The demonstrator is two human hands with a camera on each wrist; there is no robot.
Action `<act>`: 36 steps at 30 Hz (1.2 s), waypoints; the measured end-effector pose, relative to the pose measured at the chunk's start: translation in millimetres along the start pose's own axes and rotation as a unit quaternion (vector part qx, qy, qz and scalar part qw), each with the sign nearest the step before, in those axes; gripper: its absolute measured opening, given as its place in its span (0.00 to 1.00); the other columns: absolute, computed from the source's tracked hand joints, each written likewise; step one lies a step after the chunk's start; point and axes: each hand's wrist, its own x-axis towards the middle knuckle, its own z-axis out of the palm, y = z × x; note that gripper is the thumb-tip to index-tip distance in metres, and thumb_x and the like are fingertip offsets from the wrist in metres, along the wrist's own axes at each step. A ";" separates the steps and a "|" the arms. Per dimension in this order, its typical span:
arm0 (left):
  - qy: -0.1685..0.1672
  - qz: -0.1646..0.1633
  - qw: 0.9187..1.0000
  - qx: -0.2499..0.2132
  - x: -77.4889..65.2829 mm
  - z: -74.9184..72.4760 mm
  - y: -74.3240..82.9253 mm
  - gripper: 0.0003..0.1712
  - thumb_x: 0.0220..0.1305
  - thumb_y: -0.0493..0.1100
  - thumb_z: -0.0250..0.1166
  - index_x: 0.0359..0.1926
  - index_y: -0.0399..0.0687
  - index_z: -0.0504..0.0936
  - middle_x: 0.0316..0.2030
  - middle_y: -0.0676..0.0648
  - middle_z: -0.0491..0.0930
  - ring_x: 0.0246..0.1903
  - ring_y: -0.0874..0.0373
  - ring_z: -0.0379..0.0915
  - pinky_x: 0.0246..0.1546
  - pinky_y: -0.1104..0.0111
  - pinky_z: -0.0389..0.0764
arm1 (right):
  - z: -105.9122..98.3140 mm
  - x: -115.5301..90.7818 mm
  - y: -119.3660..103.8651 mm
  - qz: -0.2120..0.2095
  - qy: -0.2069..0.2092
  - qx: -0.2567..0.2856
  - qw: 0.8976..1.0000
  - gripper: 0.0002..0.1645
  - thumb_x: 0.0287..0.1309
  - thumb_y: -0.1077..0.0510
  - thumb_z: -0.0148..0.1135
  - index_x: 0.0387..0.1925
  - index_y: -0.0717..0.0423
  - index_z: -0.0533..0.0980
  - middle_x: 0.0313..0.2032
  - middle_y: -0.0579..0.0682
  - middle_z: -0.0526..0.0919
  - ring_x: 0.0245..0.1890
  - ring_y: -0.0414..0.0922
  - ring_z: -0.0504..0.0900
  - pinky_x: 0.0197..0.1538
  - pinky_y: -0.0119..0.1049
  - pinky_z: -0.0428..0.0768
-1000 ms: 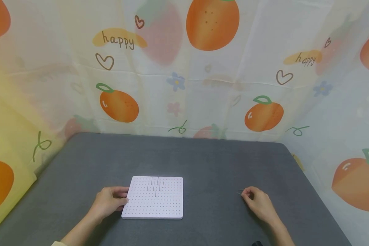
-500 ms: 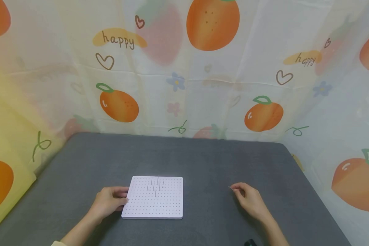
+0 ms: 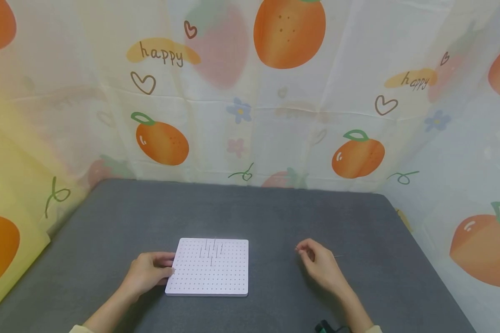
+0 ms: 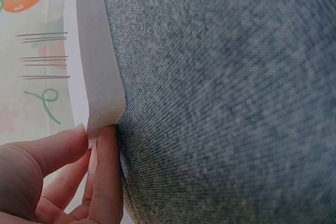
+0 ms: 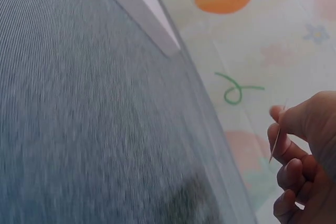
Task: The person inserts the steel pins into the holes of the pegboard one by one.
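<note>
A white square board with a grid of small holes (image 3: 206, 277) lies on the table, several thin needles (image 3: 211, 261) standing upright in its far half. My left hand (image 3: 147, 270) grips the board's left edge, thumb on top and fingers at the side and below, as the left wrist view confirms (image 4: 100, 177). Right of the board, my right hand (image 3: 318, 263) pinches one thin needle (image 5: 275, 145) between thumb and index finger. In the right wrist view, the other fingers of the right hand (image 5: 310, 150) are curled.
Another thin needle (image 3: 338, 255) lies on the dark grey tabletop (image 3: 275, 217) just right of my right hand. A black object (image 3: 324, 326) shows by the right wrist at the bottom. A fruit-patterned curtain (image 3: 275, 115) hangs behind the table.
My right hand has picked up one of two needles and moved left and slightly away, closer to the board. The left hand and the board have stayed in place.
</note>
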 end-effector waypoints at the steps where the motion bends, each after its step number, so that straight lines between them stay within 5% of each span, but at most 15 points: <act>1: -0.001 0.001 1.000 0.000 0.0 0.1 0.2 0.23 0.48 0.28 0.65 0.49 0.31 0.78 0.34 0.41 0.81 0.30 0.56 0.78 0.28 0.63 0.84 | 1.6 1.0 -2.0 -0.006 0.003 0.003 1.000 0.08 0.54 0.67 0.60 0.32 0.50 0.77 0.23 0.39 0.74 0.20 0.34 0.65 0.22 0.27 0.66; 36: -0.006 0.006 1.000 0.004 -0.2 -1.1 0.4 0.23 0.48 0.29 0.65 0.50 0.31 0.77 0.34 0.43 0.81 0.30 0.56 0.78 0.29 0.63 0.83 | 50.0 18.3 -63.6 -0.060 0.043 0.059 0.996 0.09 0.49 0.62 0.66 0.28 0.45 0.76 0.26 0.36 0.78 0.23 0.36 0.68 0.25 0.25 0.66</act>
